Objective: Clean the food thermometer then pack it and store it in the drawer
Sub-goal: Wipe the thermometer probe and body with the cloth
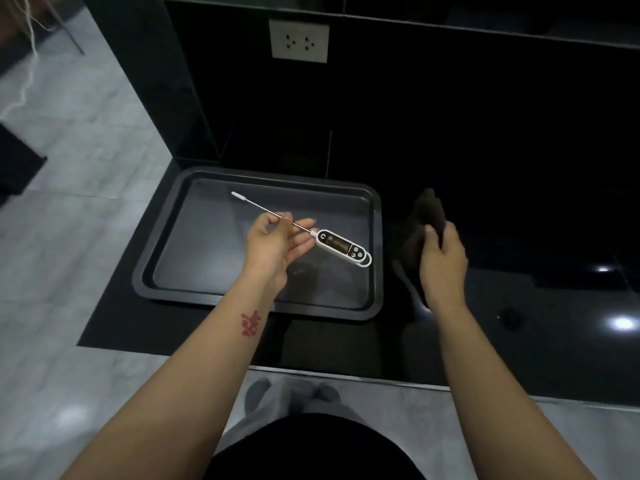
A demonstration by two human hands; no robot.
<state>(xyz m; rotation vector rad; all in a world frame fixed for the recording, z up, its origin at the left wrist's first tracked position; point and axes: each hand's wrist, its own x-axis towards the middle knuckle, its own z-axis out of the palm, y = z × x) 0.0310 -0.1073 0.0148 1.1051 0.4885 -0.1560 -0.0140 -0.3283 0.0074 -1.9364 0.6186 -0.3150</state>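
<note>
**Thermometer held over tray, cloth ready**

The left hand (273, 237) pinches the thermometer (341, 245) by its thin metal probe, above the tray (166, 258) and clear of it. The right hand (441, 251) is closed on a dark cloth (427, 206), well to the right over the tabletop (519, 323). Risks, as judged: the smooth, narrow probe may slip or swivel in so light a pinch, since the heavier white plastic body hangs unsupported; a damp cloth could wet the display and buttons. The probe tip carries a small white cap. The tray is dark, matte, shallow, round-cornered; the tabletop is glossy black. No drawer is in view.
</note>
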